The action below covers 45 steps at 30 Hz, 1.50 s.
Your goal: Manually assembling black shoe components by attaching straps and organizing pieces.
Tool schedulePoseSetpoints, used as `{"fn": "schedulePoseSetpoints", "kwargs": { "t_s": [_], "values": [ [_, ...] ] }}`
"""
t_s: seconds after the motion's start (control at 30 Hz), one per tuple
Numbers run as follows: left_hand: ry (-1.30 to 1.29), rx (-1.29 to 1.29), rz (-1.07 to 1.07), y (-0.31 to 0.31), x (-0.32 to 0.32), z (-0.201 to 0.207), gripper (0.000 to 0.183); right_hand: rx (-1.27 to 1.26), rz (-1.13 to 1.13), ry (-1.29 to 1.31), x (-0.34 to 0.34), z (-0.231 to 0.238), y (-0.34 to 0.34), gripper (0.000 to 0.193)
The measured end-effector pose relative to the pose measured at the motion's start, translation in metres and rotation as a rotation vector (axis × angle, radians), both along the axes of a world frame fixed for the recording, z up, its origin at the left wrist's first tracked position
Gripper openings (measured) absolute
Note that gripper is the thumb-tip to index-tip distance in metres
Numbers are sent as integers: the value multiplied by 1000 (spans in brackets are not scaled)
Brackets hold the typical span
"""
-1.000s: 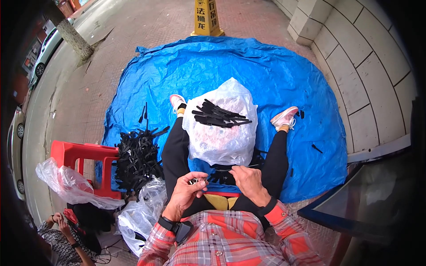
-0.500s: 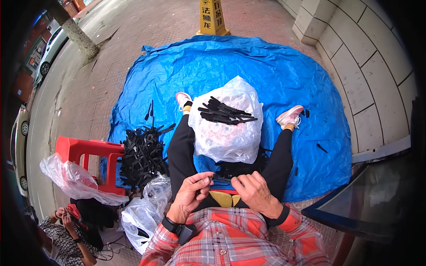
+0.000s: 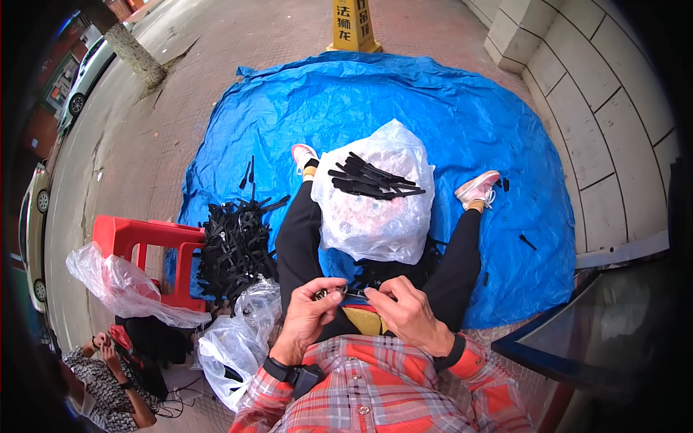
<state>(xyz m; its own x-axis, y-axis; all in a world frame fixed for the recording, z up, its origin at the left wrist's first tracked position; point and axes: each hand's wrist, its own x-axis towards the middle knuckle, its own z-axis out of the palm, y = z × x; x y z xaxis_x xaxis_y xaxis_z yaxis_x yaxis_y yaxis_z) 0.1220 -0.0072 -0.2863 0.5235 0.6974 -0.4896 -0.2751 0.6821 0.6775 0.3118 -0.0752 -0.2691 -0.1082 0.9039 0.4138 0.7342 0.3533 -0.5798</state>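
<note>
At the far left edge of the frame a parked car (image 3: 34, 216) stands along the kerb, and in the lower left corner another person (image 3: 108, 382) crouches beside a crumpled clear plastic bag (image 3: 115, 285) that lies against a red plastic stool (image 3: 144, 238). Just right of the stool a loose heap of black strips (image 3: 234, 245) lies on the blue tarpaulin (image 3: 433, 101), with a second clear bag (image 3: 234, 343) below it by the seated person's hip. Low in the middle of the frame, the left hand (image 3: 307, 317) pinches a small metal piece (image 3: 330, 292) between thumb and forefinger, its grip narrow and closed on that piece. Touching it from the right, a short black strip (image 3: 361, 294) runs roughly level across the lap, long axis left to right, its other end held in the closed fingers of the right hand (image 3: 408, 314). The two hands meet at the strip, neither clearly nearer; the metal piece sits at its left end, on the left hand's side. Above them, between the outstretched legs, a full white plastic sack (image 3: 375, 216) carries a small bundle of black strips (image 3: 372, 180) on top. Toward the right, pale paving slabs (image 3: 613, 123) border the tarpaulin.
</note>
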Motion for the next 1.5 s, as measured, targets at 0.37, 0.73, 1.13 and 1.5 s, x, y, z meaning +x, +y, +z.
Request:
{"fn": "schedulePoseSetpoints", "kwargs": {
  "t_s": [0.37, 0.73, 1.13, 1.5],
  "values": [
    [-238, -187, 25, -3, -4, -14, 29, 11, -121, 243, -14, -3, -8, 25],
    [81, 175, -98, -12, 1, -1, 23, -121, -112, 428, -21, 1, -4, 21],
    [192, 463, -178, -11, -2, 10, 22, -885, 100, 942, -4, 1, -4, 13],
    [241, 521, -97, -22, 4, -3, 16, -1042, 50, 1001, -9, 7, 3, 12]
  ]
}}
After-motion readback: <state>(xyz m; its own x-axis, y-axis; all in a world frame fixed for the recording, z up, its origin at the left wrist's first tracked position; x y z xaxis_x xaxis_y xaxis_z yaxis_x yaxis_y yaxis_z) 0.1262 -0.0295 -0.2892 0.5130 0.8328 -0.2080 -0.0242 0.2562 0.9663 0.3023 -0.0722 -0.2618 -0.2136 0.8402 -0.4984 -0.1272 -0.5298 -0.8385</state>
